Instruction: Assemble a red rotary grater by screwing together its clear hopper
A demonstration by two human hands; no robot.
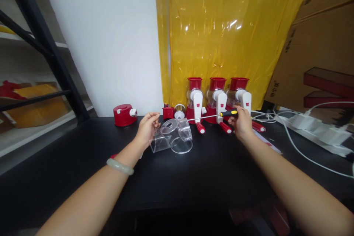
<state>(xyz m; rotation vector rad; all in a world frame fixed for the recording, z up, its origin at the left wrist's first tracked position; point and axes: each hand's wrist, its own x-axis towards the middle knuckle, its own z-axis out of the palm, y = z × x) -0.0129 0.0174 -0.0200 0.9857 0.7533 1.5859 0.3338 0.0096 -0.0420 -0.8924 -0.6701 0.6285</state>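
My right hand (pixel 242 123) is closed round the black and yellow handle of a long screwdriver (pixel 229 113). Its thin shaft points left, ending near the top of a clear plastic grater housing (pixel 158 142) that lies on the black table. At the left end of that housing is my left hand (pixel 148 128), fingers curled with their tips pressed together; whatever they may hold is too small to make out. Behind the housing are a drum grater cone (pixel 179 111) and a red feed hopper (pixel 168 112). A red round base (pixel 125 115) with a white knob sits farther left.
Three red and white rotary graters (pixel 195 97) with crank handles stand in a row at the back. A white power strip (pixel 312 129) with plugs and cables lies at right. Yellow film (pixel 221 25) and a cardboard box (pixel 312 51) rise behind; a shelf rack (pixel 47 48) is at left.
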